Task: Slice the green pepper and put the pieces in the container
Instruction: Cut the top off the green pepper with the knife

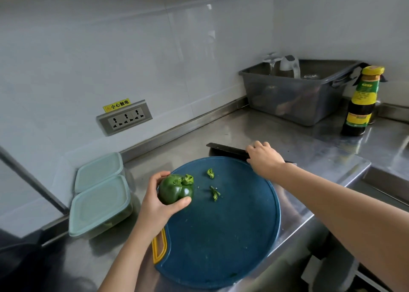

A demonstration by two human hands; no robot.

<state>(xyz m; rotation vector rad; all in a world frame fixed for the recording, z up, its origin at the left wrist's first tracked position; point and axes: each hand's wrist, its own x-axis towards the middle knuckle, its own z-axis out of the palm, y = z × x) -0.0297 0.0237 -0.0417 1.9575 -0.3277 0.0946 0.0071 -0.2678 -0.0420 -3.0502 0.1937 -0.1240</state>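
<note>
Knife [225,149]: handle hidden beneath right hand [264,160] fingers | Green pepper [176,188]: near side covered by left hand [155,205] fingers | Bottle [360,101] label: too small to read

Counts on the steel surface [276,134]

One green pepper [176,188], near the centre, sits in the left hand [158,205], one of two hands in view; the right hand [264,158] lies at 1 o'clock on one dark knife [228,150]. One round blue cutting board [221,236] carries two small green scraps [210,173] [214,193]. Two lidded pale-green containers [99,171] [99,205] stand side by side at 9 o'clock. One grey bin [294,96] at 2 o'clock holds glassware I cannot count. One dark sauce bottle [361,102] stands at 2 o'clock, just right of the bin. One wall outlet plate [124,117] at 10 o'clock has three sockets, with one yellow warning label [116,105] above.
</note>
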